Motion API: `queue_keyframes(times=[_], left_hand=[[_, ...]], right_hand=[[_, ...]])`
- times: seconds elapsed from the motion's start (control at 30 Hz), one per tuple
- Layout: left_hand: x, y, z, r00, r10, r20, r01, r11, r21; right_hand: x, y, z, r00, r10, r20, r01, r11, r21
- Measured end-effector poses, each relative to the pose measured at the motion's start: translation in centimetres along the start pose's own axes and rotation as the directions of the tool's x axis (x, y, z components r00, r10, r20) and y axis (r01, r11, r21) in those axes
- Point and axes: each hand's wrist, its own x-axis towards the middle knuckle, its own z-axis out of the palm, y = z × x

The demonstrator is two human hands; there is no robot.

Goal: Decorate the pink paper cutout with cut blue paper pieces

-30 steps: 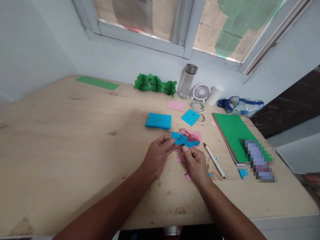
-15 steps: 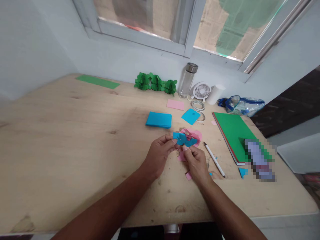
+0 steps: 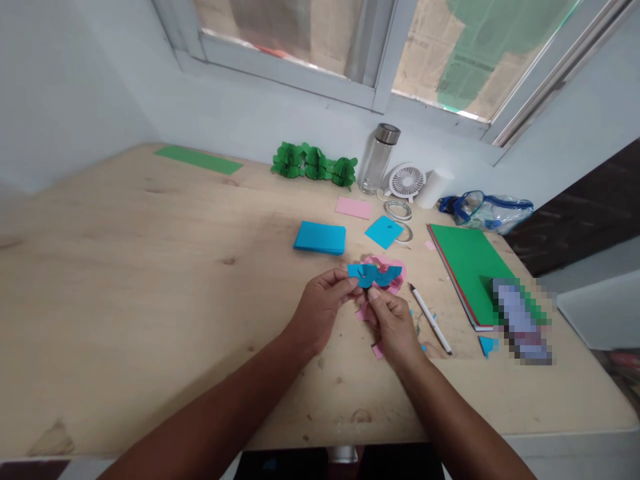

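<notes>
A cut piece of blue paper point(image 3: 374, 275) with a wavy edge is held up between both hands. My left hand point(image 3: 327, 300) pinches its left end between thumb and fingers. Below its middle, the thumb and fingers of my right hand point(image 3: 393, 320) close on the lower edge. Pink cut paper point(image 3: 399, 283) lies on the table just behind the blue piece, partly hidden by it. Small pink scraps point(image 3: 377, 350) show beside my right hand. A stack of blue paper point(image 3: 320, 239) lies beyond my left hand.
Right of my hands lie a white pen point(image 3: 431, 320), a green folder point(image 3: 470, 267), a blue scrap point(image 3: 487, 345) and a blurred-out object point(image 3: 520, 320). Behind are tape rolls point(image 3: 399, 210), a glass bottle point(image 3: 377, 160), a small fan point(image 3: 407, 181) and green paper decorations point(image 3: 314, 164).
The right part of the blue paper has swung up, so the piece now looks flatter and more spread out. Both hands stay nearly in place; the view shifts slightly.
</notes>
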Motion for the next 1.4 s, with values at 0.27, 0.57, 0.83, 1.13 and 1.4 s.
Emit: queue_keyframes(times=[0.27,0.57,0.83,1.13,1.4], left_hand=[[-0.05,0.09,0.0,1.0,0.027,0.007,-0.027,0.999,0.046],[-0.05,-0.12,-0.11,1.0,0.023,-0.002,-0.023,0.999,0.043],[0.03,-0.16,-0.07,0.999,0.034,0.004,-0.034,0.998,0.054],[0.1,-0.29,-0.14,1.0,0.023,-0.005,-0.023,0.999,0.047],[-0.07,-0.19,-0.07,1.0,0.024,-0.016,-0.024,0.999,0.048]], right_hand=[[-0.02,0.36,0.12,1.0,0.016,0.023,-0.018,0.995,0.095],[-0.02,0.57,0.27,0.998,0.065,0.022,-0.067,0.992,0.109],[-0.23,0.64,0.35,0.998,0.064,0.021,-0.066,0.99,0.128],[-0.12,0.61,0.3,0.998,0.062,0.022,-0.064,0.989,0.132],[-0.05,0.84,0.25,0.998,0.067,0.021,-0.069,0.99,0.12]])
